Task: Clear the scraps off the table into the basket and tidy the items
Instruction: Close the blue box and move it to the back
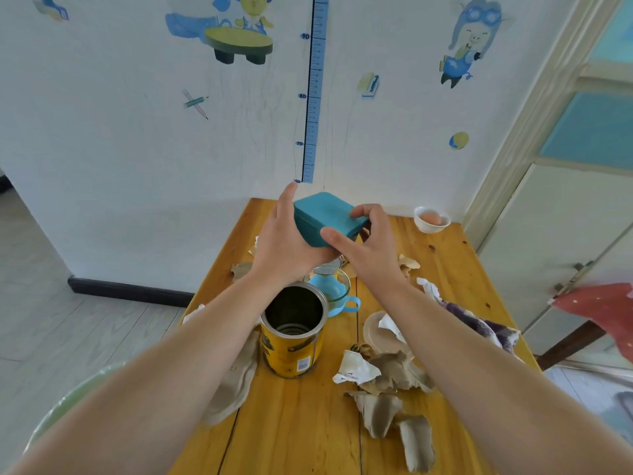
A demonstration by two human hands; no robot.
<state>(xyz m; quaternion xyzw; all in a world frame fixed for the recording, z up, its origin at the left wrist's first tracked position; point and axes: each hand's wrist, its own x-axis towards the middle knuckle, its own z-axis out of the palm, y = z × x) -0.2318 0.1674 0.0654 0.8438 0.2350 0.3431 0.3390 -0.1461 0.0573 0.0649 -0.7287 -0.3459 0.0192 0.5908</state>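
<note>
Teal box [325, 217], gripped by left hand [291, 241] and right hand [366, 245], tilts, long axis running left-right.

Wall and doorway behind the table

Cartoon stickers [239, 29] flank a blue height chart [313, 97]; glazed door [582, 132] right; grey plank floor [68, 320] left.

Both hands, left hand [287, 241] and right hand [368, 246], gripping teal box [325, 217] above wooden table [301, 423], open yellow can [293, 332], paper scraps [380, 371] scattered

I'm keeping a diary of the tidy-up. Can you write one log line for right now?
left hand + right hand: holding teal box above table | scraps: on table | yellow can: upright, open
</note>
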